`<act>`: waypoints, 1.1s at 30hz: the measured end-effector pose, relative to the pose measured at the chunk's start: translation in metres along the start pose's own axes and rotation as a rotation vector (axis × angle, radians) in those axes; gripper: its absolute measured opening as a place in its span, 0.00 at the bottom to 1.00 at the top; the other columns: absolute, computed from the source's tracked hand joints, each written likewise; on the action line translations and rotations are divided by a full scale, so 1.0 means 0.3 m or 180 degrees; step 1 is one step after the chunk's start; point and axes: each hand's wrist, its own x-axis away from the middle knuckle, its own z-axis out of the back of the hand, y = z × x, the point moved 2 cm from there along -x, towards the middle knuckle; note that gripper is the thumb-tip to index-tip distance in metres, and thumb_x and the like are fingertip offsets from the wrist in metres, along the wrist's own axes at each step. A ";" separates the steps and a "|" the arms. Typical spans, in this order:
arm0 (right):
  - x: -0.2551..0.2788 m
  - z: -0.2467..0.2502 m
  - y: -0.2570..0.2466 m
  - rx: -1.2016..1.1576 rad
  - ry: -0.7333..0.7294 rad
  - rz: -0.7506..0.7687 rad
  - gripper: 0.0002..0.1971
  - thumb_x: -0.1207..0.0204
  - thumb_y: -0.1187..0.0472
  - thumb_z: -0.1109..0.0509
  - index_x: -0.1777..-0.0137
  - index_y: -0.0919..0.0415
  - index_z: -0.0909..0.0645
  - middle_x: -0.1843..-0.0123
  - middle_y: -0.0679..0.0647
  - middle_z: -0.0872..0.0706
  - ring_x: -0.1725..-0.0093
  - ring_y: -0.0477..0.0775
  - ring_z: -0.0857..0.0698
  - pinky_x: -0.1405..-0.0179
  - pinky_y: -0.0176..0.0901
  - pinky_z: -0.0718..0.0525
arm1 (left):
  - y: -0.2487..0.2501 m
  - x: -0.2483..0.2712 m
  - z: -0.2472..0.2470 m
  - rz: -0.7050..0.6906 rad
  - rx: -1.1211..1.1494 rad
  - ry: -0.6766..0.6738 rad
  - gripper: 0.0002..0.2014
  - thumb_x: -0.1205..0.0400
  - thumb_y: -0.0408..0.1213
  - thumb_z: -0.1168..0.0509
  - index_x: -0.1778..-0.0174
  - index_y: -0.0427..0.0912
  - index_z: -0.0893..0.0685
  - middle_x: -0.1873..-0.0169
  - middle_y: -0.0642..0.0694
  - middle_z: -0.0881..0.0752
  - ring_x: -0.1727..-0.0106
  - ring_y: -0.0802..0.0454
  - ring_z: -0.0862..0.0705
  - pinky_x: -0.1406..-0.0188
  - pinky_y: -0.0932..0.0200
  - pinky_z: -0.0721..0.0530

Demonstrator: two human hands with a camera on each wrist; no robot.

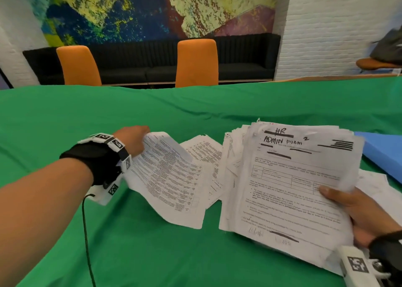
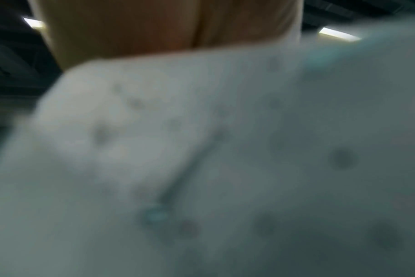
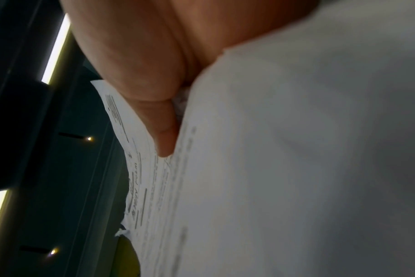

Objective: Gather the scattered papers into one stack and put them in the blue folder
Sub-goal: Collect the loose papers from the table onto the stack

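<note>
Fingers of my left hand [image 1: 132,141] pinch printed sheet [image 1: 167,178] by top corner, lifted off green tablecloth [image 1: 152,110]. My right hand [image 1: 356,212] grips paper stack [image 1: 289,184], thumb on top. Blue folder [image 1: 382,152] lies just beyond stack, on cloth.

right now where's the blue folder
In the head view the blue folder lies on the green table at the far right, just behind the paper stack gripped by the right hand.

Crumpled paper sheets [image 1: 289,178], matt green cloth [image 1: 152,108]
</note>
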 end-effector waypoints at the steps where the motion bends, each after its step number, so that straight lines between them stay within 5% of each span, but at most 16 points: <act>1: -0.002 0.001 0.002 -0.0030 0.0009 -0.0038 0.17 0.17 0.70 0.35 0.30 0.60 0.17 0.39 0.69 0.08 0.42 0.76 0.08 0.33 0.83 0.21 | 0.021 -0.030 -0.002 -0.0059 0.0038 0.0018 0.13 0.18 0.27 0.37 0.40 0.46 0.22 0.53 0.45 0.14 0.58 0.46 0.16 0.70 0.61 0.24; 4: -0.014 0.007 0.003 -0.0030 -0.0015 -0.0152 0.19 0.18 0.70 0.34 0.28 0.59 0.18 0.37 0.69 0.09 0.40 0.78 0.10 0.30 0.83 0.23 | 0.085 -0.133 -0.031 -0.0117 0.0157 -0.0044 0.12 0.19 0.28 0.37 0.43 0.46 0.23 0.54 0.44 0.14 0.59 0.47 0.16 0.71 0.61 0.25; 9: -0.039 0.021 -0.001 -0.0005 -0.0075 -0.0255 0.19 0.19 0.70 0.31 0.30 0.57 0.18 0.41 0.69 0.07 0.46 0.77 0.07 0.48 0.75 0.09 | 0.181 -0.314 -0.117 -0.0094 0.0390 -0.0313 0.05 0.20 0.35 0.31 0.52 0.43 0.20 0.51 0.40 0.12 0.55 0.43 0.17 0.58 0.59 0.24; 13: -0.057 0.038 0.005 -0.0129 -0.0199 -0.0347 0.23 0.21 0.69 0.30 0.28 0.54 0.20 0.39 0.71 0.09 0.42 0.80 0.09 0.35 0.80 0.18 | 0.207 -0.424 -0.207 -0.0054 0.0819 -0.0617 0.14 0.18 0.36 0.30 0.37 0.40 0.15 0.39 0.40 0.13 0.40 0.41 0.15 0.41 0.55 0.22; 16: -0.060 0.042 0.001 -0.0159 -0.0257 -0.0388 0.23 0.21 0.69 0.30 0.28 0.52 0.21 0.40 0.71 0.08 0.44 0.80 0.09 0.43 0.79 0.13 | 0.222 -0.458 -0.241 -0.0140 0.1034 -0.0740 0.16 0.17 0.38 0.30 0.32 0.44 0.16 0.36 0.45 0.13 0.35 0.43 0.16 0.31 0.51 0.24; 19: -0.057 0.044 -0.002 -0.0152 -0.0252 -0.0399 0.21 0.22 0.69 0.29 0.30 0.52 0.19 0.42 0.70 0.07 0.47 0.78 0.08 0.58 0.72 0.07 | 0.236 -0.467 -0.259 -0.0269 0.1279 -0.0810 0.13 0.18 0.41 0.28 0.37 0.49 0.13 0.42 0.49 0.10 0.40 0.45 0.13 0.30 0.49 0.23; 24: -0.051 0.038 0.010 -0.0225 -0.0258 -0.0288 0.20 0.21 0.70 0.32 0.31 0.57 0.17 0.40 0.71 0.08 0.44 0.79 0.08 0.55 0.73 0.08 | 0.248 -0.474 -0.270 -0.0150 0.1403 -0.0926 0.18 0.21 0.39 0.25 0.34 0.50 0.15 0.41 0.48 0.11 0.38 0.45 0.14 0.36 0.54 0.26; 29: -0.049 0.040 0.008 -0.0290 -0.0301 -0.0299 0.19 0.21 0.71 0.32 0.32 0.57 0.16 0.40 0.72 0.08 0.45 0.79 0.08 0.57 0.72 0.07 | 0.244 -0.466 -0.276 -0.0029 0.1626 -0.0956 0.25 0.28 0.35 0.20 0.37 0.51 0.19 0.43 0.48 0.12 0.42 0.44 0.14 0.29 0.45 0.24; 33: -0.054 0.039 0.011 -0.0234 -0.0192 -0.0242 0.18 0.21 0.71 0.32 0.32 0.59 0.17 0.41 0.72 0.08 0.46 0.78 0.08 0.59 0.69 0.06 | 0.231 -0.440 -0.243 0.0012 0.1506 -0.0830 0.27 0.29 0.32 0.20 0.33 0.43 0.17 0.38 0.44 0.12 0.39 0.40 0.14 0.29 0.42 0.24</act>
